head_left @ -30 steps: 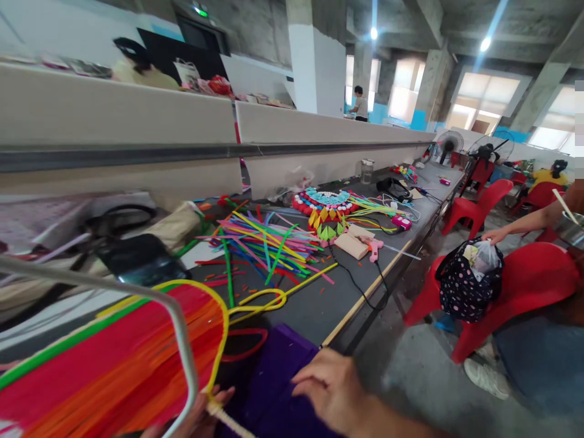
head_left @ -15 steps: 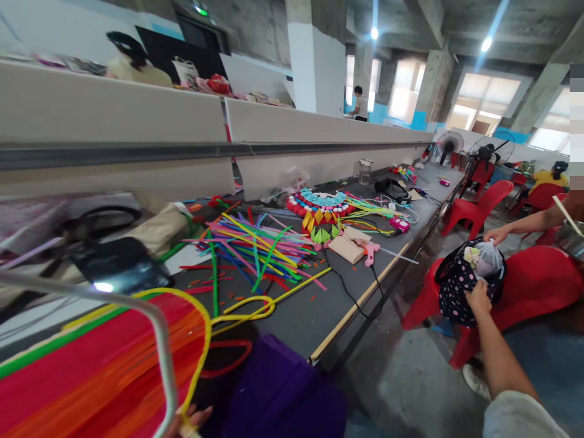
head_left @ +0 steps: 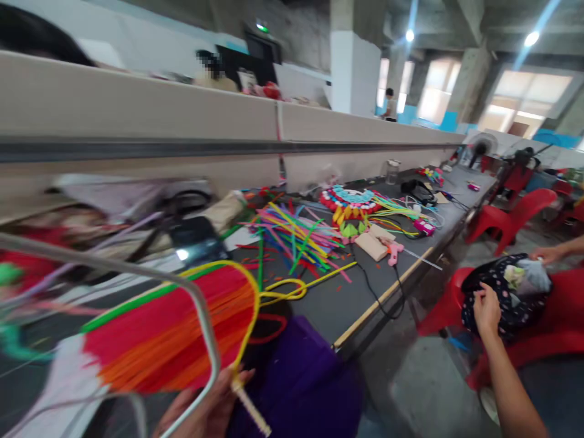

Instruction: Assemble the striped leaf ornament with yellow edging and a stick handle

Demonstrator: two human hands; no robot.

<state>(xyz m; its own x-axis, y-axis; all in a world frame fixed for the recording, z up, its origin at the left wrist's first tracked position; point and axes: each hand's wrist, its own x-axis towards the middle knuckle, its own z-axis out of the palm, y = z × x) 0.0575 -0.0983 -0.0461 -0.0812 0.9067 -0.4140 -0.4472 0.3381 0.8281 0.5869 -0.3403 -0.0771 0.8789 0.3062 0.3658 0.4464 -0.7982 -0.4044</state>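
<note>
My left hand (head_left: pixel 214 395) grips the lower corner of a red and orange panel (head_left: pixel 182 328) that looks made of fuzzy pipe cleaners, with a yellow and green rim. A pale short stick (head_left: pixel 250 409) juts from that corner. Partly in front of the hand passes a curved grey rod (head_left: pixel 210 328). At far right, my right hand (head_left: pixel 486 311) reaches over a black polka-dot bag (head_left: pixel 469 313) on a red chair; its fingers look bent and apart, and contact with the bag is unclear. A co-worker's hand (head_left: pixel 545 254) is at the plastic bag (head_left: pixel 536 277) inside it.
Pipe cleaners (head_left: pixel 292 234) in many colours lie heaped on the dark table (head_left: pixel 322 307). Beyond them are a bead-like ornament (head_left: pixel 351 201), a pink glue gun (head_left: pixel 394 250) with its cord, and a jar (head_left: pixel 392 170). Purple cloth (head_left: pixel 301 383) is at the front; red chairs (head_left: pixel 515 219) stand right.
The view has swung left. My right hand has shifted left relative to the polka-dot bag, off the spot it touched. More of my left hand and the stick now shows.
</note>
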